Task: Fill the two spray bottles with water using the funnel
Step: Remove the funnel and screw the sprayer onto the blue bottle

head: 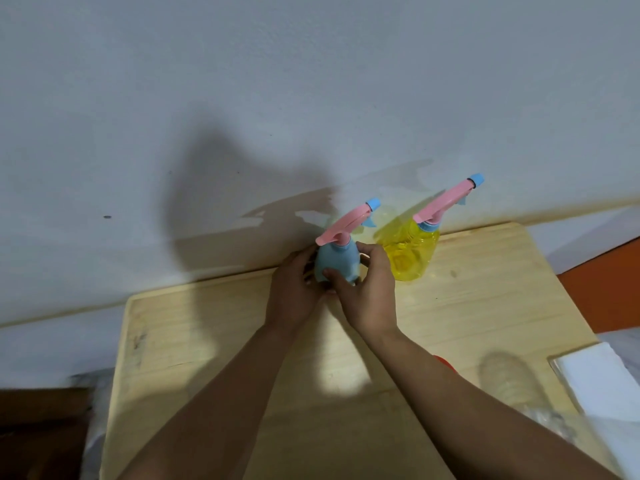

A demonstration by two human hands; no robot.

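A blue spray bottle (336, 259) with a pink trigger head stands at the far edge of the wooden table (467, 306), close to the wall. My left hand (292, 292) grips its left side and my right hand (367, 292) wraps its right side, thumb across the front. A clear yellow spray bottle (410, 252) with the same pink head stands just to the right, untouched. A small red edge (445, 362) shows behind my right forearm; I cannot tell what it is.
A blurred clear plastic bottle (509, 379) lies near the table's right side. White paper or cloth (602, 379) sits at the right edge. The wall rises right behind both spray bottles. An orange surface (609, 289) lies beyond the table on the right.
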